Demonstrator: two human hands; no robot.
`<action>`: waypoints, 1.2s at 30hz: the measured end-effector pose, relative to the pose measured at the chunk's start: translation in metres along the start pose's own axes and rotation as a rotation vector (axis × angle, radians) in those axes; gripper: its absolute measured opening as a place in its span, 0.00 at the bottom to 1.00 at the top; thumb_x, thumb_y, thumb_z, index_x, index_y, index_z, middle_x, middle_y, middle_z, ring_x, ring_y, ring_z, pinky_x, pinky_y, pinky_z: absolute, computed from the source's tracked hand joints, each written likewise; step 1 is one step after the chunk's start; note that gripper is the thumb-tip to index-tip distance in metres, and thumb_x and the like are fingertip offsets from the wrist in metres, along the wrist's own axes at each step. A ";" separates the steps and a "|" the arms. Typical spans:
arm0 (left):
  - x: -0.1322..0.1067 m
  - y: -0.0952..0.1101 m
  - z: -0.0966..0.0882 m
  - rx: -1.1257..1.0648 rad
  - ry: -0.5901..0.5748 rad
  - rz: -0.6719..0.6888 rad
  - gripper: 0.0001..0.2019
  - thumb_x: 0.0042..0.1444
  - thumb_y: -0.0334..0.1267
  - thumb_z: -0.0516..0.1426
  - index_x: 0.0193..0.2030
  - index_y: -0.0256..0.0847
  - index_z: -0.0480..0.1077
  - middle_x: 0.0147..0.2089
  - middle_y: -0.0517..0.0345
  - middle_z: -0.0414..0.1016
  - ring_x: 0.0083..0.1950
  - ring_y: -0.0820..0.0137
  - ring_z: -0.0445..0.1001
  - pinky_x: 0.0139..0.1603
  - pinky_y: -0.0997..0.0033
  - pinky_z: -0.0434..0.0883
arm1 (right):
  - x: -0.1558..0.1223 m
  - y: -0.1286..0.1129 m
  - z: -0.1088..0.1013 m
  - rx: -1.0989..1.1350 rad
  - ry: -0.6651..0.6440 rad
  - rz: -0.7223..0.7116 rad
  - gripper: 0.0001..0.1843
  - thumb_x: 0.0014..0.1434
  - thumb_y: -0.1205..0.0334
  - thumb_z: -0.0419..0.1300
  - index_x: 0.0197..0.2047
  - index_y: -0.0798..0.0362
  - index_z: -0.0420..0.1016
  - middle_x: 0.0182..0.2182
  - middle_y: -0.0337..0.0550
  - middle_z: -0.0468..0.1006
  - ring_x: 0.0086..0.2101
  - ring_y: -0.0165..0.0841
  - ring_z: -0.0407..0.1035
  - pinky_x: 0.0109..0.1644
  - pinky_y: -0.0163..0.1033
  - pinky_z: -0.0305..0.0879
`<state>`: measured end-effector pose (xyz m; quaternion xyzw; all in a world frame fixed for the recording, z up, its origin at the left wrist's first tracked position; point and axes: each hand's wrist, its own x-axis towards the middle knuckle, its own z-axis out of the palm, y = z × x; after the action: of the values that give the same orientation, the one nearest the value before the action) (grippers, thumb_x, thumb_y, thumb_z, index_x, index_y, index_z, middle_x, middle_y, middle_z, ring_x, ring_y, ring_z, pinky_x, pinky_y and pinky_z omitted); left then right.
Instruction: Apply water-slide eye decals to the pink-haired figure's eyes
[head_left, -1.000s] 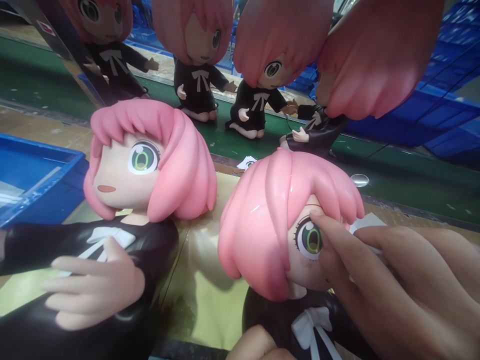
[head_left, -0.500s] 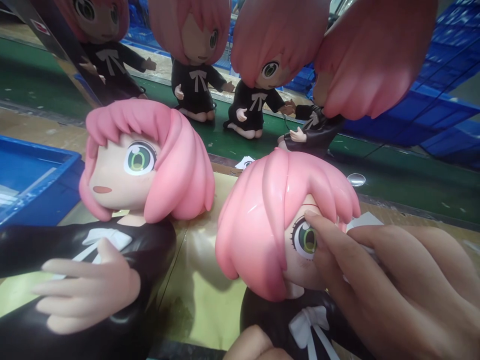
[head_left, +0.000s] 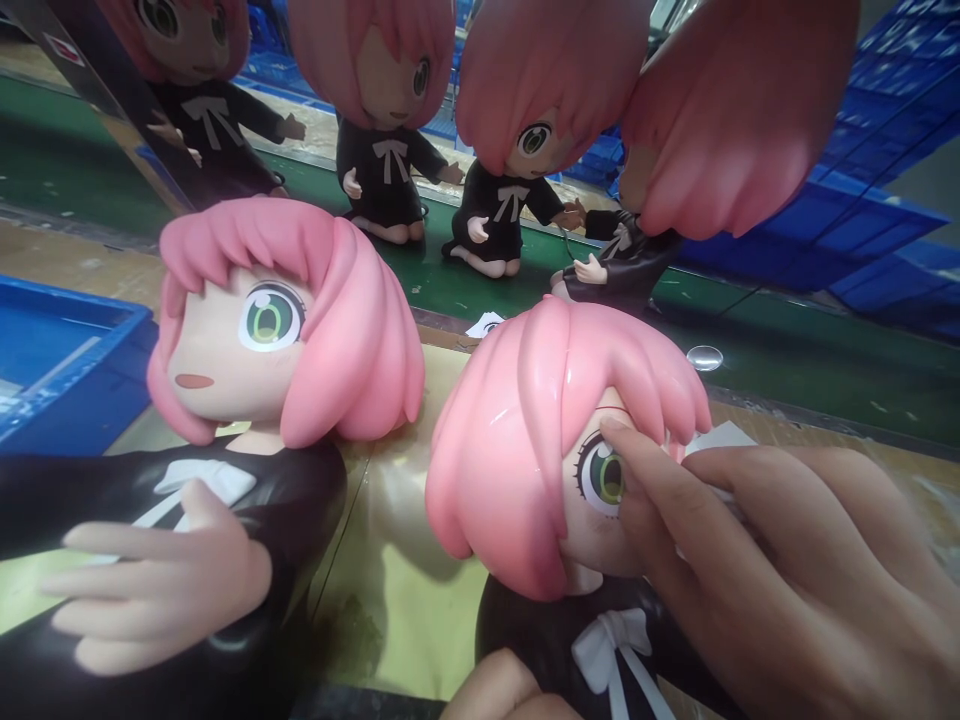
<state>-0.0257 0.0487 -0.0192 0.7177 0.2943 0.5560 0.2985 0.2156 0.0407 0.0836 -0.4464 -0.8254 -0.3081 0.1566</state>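
A doll-like figure with pink hair, a green eye and a black dress with a white bow lies tilted before me. My right hand reaches in from the right with its fingers bent, a fingertip pressing the face at the edge of the eye. A small pale bit shows between its fingers, too hidden to name. Low in the frame, my left hand rests against the figure's black body, most of its fingers out of sight. A second such figure lies to the left.
Several more pink-haired figures kneel along a green surface behind. At the left stands a blue bin. A clear round disc and white paper pieces lie near the bench edge. Blue crates fill the background.
The whole view has shifted slightly, so things sit a little further left. My right hand keeps its fingertip at the eye, and the figures stay in place.
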 end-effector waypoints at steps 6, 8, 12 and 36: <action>-0.007 -0.085 -0.059 0.021 0.057 -0.018 0.27 0.61 0.67 0.48 0.62 0.64 0.68 0.42 0.54 0.82 0.47 0.49 0.82 0.38 0.47 0.81 | 0.000 0.000 -0.001 -0.002 0.004 0.017 0.20 0.62 0.66 0.66 0.55 0.67 0.76 0.34 0.51 0.74 0.35 0.43 0.65 0.42 0.48 0.62; -0.018 -0.091 -0.063 0.029 0.062 -0.028 0.29 0.60 0.69 0.47 0.62 0.63 0.68 0.41 0.53 0.82 0.46 0.49 0.82 0.37 0.47 0.82 | 0.000 -0.001 -0.001 0.009 0.008 0.022 0.19 0.62 0.67 0.66 0.54 0.67 0.76 0.33 0.51 0.74 0.34 0.42 0.64 0.43 0.48 0.62; -0.031 -0.096 -0.067 0.063 0.052 -0.066 0.30 0.60 0.69 0.45 0.60 0.60 0.69 0.41 0.53 0.81 0.46 0.50 0.83 0.37 0.47 0.82 | 0.000 -0.001 -0.003 0.002 0.030 0.035 0.15 0.64 0.68 0.64 0.52 0.66 0.77 0.31 0.50 0.73 0.34 0.41 0.63 0.42 0.48 0.61; -0.017 -0.072 -0.050 0.154 0.005 -0.132 0.28 0.54 0.71 0.55 0.58 0.65 0.69 0.45 0.60 0.82 0.55 0.45 0.81 0.40 0.44 0.85 | 0.001 -0.006 -0.007 0.041 -0.007 0.106 0.16 0.58 0.71 0.69 0.49 0.65 0.77 0.31 0.49 0.72 0.33 0.39 0.64 0.42 0.47 0.62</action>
<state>-0.0845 0.0876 -0.0746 0.7161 0.3836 0.5127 0.2777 0.2100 0.0342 0.0871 -0.4875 -0.8070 -0.2810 0.1791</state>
